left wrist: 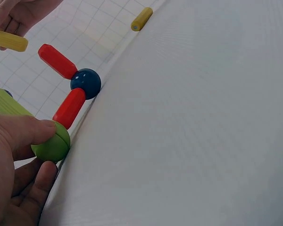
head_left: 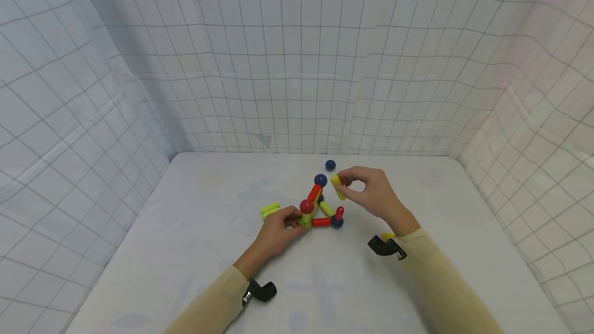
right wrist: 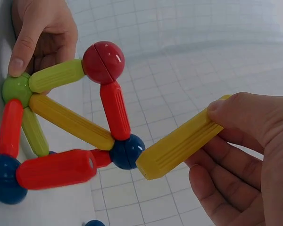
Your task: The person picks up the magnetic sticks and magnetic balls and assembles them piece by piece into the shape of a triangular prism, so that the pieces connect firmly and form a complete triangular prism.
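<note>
A frame of magnetic rods and balls stands on the table. My left hand (head_left: 278,231) holds its green ball (left wrist: 53,145) at the near left corner, thumb on top. Light green, yellow and red rods branch from that ball. One light green rod (right wrist: 59,76) rises to a red ball (right wrist: 104,62). A red rod (right wrist: 115,110) links this to a raised blue ball (right wrist: 127,151). My right hand (head_left: 368,192) pinches a yellow rod (right wrist: 181,139) beside the raised blue ball, with a small gap in the head view. Another red rod (head_left: 340,214) sticks up, free-ended, from the near right blue ball (head_left: 337,221).
Light green rods (head_left: 270,210) lie left of the frame, partly behind my left hand. Beyond the frame sits a loose blue ball (head_left: 330,165). Another yellow rod (left wrist: 142,19) lies on the table near my right wrist. Gridded white cloth walls (head_left: 297,66) enclose the table.
</note>
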A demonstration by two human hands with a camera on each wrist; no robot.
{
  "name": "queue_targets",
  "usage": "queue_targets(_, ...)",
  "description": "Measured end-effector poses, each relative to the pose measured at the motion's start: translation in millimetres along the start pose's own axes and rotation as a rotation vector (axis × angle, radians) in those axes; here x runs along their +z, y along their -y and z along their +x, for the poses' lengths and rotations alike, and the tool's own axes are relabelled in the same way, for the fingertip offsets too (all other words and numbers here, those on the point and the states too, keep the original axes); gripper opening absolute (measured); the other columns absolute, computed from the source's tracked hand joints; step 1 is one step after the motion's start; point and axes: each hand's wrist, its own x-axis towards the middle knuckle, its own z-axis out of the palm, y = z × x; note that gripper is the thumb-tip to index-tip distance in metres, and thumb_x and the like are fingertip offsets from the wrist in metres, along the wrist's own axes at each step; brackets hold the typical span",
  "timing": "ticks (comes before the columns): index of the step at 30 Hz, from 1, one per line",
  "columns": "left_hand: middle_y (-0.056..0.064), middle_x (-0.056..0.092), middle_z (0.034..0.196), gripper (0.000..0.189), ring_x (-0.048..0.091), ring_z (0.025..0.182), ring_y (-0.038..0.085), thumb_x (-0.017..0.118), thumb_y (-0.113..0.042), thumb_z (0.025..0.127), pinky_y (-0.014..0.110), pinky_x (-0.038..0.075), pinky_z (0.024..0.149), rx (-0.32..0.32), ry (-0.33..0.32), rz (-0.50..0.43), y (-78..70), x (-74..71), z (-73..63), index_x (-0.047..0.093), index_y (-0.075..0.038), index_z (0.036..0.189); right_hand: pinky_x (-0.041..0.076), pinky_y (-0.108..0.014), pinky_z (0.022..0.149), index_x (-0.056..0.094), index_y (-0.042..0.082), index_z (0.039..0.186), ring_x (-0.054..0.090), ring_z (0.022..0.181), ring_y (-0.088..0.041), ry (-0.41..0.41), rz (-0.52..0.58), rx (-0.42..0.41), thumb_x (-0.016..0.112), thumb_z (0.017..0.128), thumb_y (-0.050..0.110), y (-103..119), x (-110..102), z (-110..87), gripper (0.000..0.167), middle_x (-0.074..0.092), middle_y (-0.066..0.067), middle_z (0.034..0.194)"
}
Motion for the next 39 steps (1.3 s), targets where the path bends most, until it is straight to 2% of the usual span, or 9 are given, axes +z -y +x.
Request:
queue_targets(6,-0.002,0.074,0.111,0.024,0.07,0.092,0.013,0.086,-0.013,0.094,0.031,0.06,0.087,0.017,-0.003,-0.008,1.8,-0.5,0.6,0.075,-0.012,0.115,0.06,-0.042,0.088,0.081,0.012,0.118,0.069,0.097,-0.013,0.048,0.024,-0.013,0.086,0.095,0.013,0.7,21.9,-1.6,0.023,0.077,0.008,0.109)
queue_targets(12,-0.002,0.074,0.11,0.024,0.069,0.092,0.013,0.086,-0.014,0.095,0.031,0.059,0.087,0.011,0.002,-0.007,2.0,-0.4,0.8,0.075,-0.013,0.116,0.061,-0.055,0.088,0.081,0.012,0.119,0.069,0.098,-0.012,0.085,0.054,0.007,0.086,0.095,0.013,-10.0,39.2,-9.2,0.024,0.077,0.009,0.109)
queue_targets(14,-0.003,0.074,0.109,0.023,0.07,0.092,0.013,0.086,-0.014,0.095,0.031,0.059,0.087,0.013,0.0,-0.006,2.5,-0.4,0.8,0.075,-0.013,0.115,0.061,-0.056,0.087,0.081,0.012,0.119,0.069,0.098,-0.013,0.102,0.056,0.015,0.086,0.095,0.013,-12.9,42.7,-11.1,0.024,0.077,0.009,0.109)
queue_targets(25,-0.002,0.075,0.108,0.022,0.071,0.091,0.013,0.086,-0.014,0.094,0.034,0.06,0.086,0.05,-0.004,-0.013,3.8,-0.8,1.0,0.075,-0.013,0.113,0.061,-0.04,0.076,0.081,0.017,0.118,0.068,0.095,-0.014,0.219,0.057,0.031,0.084,0.098,0.016,-19.8,50.9,-16.5,0.02,0.076,0.013,0.107)
queue_targets(32,-0.004,0.075,0.108,0.022,0.07,0.091,0.012,0.087,-0.014,0.094,0.032,0.06,0.087,0.041,-0.008,-0.009,4.7,0.4,1.8,0.076,-0.016,0.113,0.06,-0.034,0.078,0.081,0.019,0.116,0.069,0.096,-0.018,0.257,0.052,0.021,0.083,0.097,0.018,-20.6,52.1,-16.0,0.019,0.074,0.015,0.106)
queue_targets(39,-0.004,0.075,0.108,0.022,0.07,0.09,0.012,0.086,-0.014,0.094,0.032,0.06,0.087,0.053,-0.006,-0.01,4.7,0.6,1.3,0.076,-0.016,0.114,0.061,-0.033,0.076,0.082,0.019,0.115,0.068,0.095,-0.013,0.261,0.049,0.017,0.084,0.096,0.017,-21.2,53.4,-16.3,0.019,0.074,0.015,0.104)
